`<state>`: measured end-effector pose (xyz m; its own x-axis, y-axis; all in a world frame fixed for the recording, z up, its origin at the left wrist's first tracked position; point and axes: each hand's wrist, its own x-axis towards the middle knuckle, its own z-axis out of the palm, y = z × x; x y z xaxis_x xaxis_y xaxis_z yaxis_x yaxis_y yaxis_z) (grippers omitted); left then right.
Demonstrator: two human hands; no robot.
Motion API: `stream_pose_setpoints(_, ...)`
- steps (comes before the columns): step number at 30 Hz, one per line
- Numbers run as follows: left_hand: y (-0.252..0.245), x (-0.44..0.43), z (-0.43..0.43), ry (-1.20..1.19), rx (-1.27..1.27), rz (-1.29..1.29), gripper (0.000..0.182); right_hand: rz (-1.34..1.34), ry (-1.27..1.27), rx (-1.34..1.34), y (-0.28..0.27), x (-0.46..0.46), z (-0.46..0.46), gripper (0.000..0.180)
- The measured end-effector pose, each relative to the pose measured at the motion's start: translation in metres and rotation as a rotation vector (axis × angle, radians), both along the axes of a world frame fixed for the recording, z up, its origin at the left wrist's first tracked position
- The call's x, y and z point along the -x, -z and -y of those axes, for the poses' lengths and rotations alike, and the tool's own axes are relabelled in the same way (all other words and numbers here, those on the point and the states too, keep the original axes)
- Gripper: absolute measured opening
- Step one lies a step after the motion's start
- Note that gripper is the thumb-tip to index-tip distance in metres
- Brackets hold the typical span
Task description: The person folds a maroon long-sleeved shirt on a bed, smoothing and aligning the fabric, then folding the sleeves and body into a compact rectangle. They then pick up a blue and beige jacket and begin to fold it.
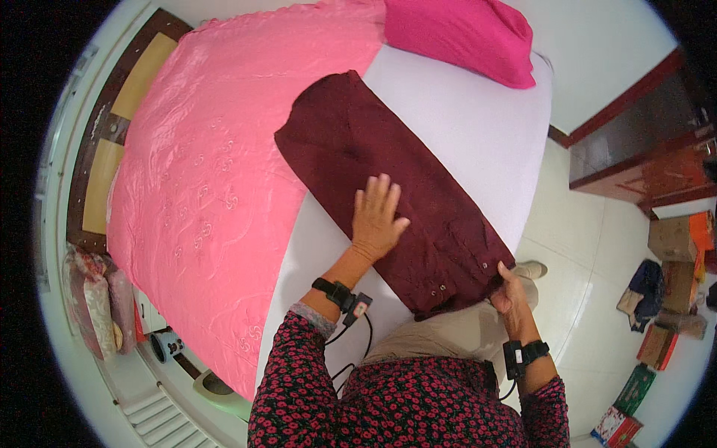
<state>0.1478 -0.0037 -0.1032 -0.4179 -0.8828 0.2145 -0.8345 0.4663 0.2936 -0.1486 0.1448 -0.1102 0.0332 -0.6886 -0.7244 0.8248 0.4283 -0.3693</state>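
Observation:
A dark maroon garment [336, 134], folded into a long strip, lies slantwise across the bed, partly on the pink bedcover [235, 140] and partly on the white sheet [465, 129]. Metal snaps or eyelets show near its close end. My left hand [378, 215] rests flat on the middle of the cloth, fingers apart, holding nothing. At the garment's near right corner, my right hand [508, 291] grips the edge, thumb on top and the other fingers partly hidden beneath. The near end of the cloth reaches my beige trousers [442, 336].
A magenta folded cloth or pillow [459, 39] sits at the bed's far end. Right of the bed, cardboard boxes [675, 241] and a dark cloth bundle [644, 294] lie on the tiled floor [577, 263]. A wooden door [644, 162] stands at right. Cables hang from both wrist straps.

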Motion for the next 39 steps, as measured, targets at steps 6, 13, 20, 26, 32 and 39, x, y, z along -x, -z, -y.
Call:
stream_pose_setpoints(6,0.034,-0.063,0.041,-0.081,-0.255,0.125,0.069,-0.053,-0.01,-0.017,0.015,0.0,0.002,0.054)
stream_pose_setpoints(13,0.033,-0.144,0.096,-0.645,0.088,-0.103,0.062,-0.112,0.038,-0.076,0.018,-0.001,0.001,0.053)
stream_pose_setpoints(20,0.064,-0.135,0.14,-0.444,-0.367,0.287,0.087,-0.161,0.023,-0.134,0.006,-0.006,0.012,0.052)
stream_pose_setpoints(26,0.045,-0.114,0.145,-0.476,-0.334,0.37,0.079,-0.143,0.018,-0.167,0.013,-0.005,0.011,0.046)
stream_pose_setpoints(32,0.058,-0.051,0.076,-0.127,0.007,0.181,0.079,-0.171,0.059,-0.152,0.016,-0.006,0.013,0.047)
stream_pose_setpoints(39,0.028,-0.034,0.067,-0.197,-0.118,0.282,0.08,-0.102,0.079,-0.054,0.002,-0.014,0.013,0.052)
